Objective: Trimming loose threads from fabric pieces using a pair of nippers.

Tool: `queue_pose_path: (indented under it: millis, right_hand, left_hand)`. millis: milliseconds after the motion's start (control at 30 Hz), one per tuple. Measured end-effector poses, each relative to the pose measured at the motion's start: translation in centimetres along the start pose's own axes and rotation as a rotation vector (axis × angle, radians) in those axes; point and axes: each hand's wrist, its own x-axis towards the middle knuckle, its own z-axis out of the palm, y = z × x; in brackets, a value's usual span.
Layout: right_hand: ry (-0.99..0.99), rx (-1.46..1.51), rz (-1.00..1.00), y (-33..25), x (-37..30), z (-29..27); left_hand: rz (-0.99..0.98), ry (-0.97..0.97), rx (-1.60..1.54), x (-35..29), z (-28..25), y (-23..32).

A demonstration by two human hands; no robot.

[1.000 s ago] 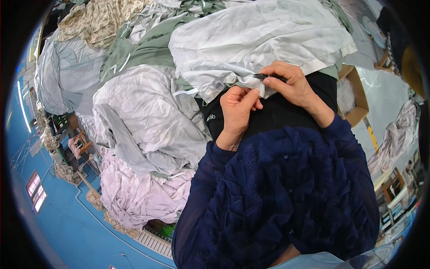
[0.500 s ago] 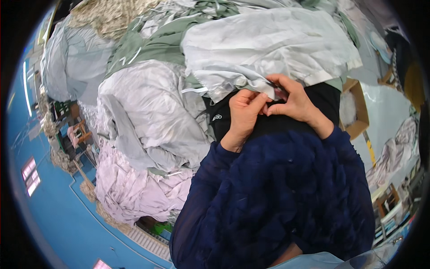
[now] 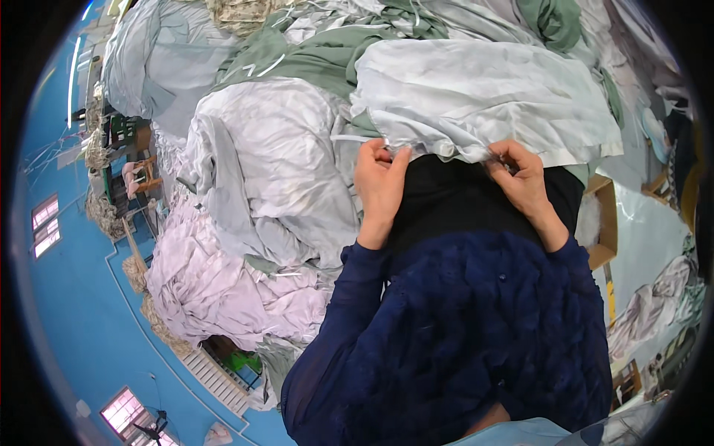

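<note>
Left hand (image 3: 381, 184): thumb and fingers pinching near edge of white cloth (image 3: 491, 89). Right hand (image 3: 520, 180): fingers curled, thumb bent in, pinching same edge farther right. Hands apart, forearms reaching forward. Cloth spread beyond hands, near edge over black garment (image 3: 461, 199).

We are pinching with our left hand (image 3: 381, 182), its fingers (image 3: 370, 152) pointing forward, while our right hand (image 3: 519, 177), well apart and nearly level, is curling inward; our bare wrists (image 3: 374, 232) are following our forearms (image 3: 348, 286), angling forward.
</note>
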Motion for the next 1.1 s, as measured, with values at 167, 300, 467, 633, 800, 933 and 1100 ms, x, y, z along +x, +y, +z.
queue_pose_path:
  millis: [167,300,467,633,800,933,1100]
  right_hand:
    - [-0.055,0.162,0.108,-0.8,-0.1,0.3]
    - [-0.035,-0.120,-0.105,-0.5,0.4,-0.1]
    - [-0.171,-0.301,-0.264,-3.2,0.9,0.5]
    - [-0.368,-0.365,-0.240,-2.9,1.7,2.5]
    - [-0.516,-0.323,-0.123,-2.5,2.2,2.9]
    - [-0.512,-0.228,0.023,-2.8,2.3,3.0]
    - [-0.442,-0.229,-0.130,-3.8,3.8,4.7]
  left_hand:
    - [-0.036,-0.160,-0.309,0.5,0.1,-0.7]
    - [-0.273,-0.210,-0.835,1.7,-2.1,-0.7]
    - [-0.134,-0.102,-0.936,3.5,-8.5,-0.3]
    - [-0.131,-0.045,-0.710,3.3,-12.5,-2.5]
    - [-0.264,-0.042,-0.715,2.9,-10.9,-5.6]
    - [-0.302,-0.072,-0.950,2.6,-9.6,-6.6]
    - [-0.308,-0.081,-1.023,2.2,-9.2,-6.3]
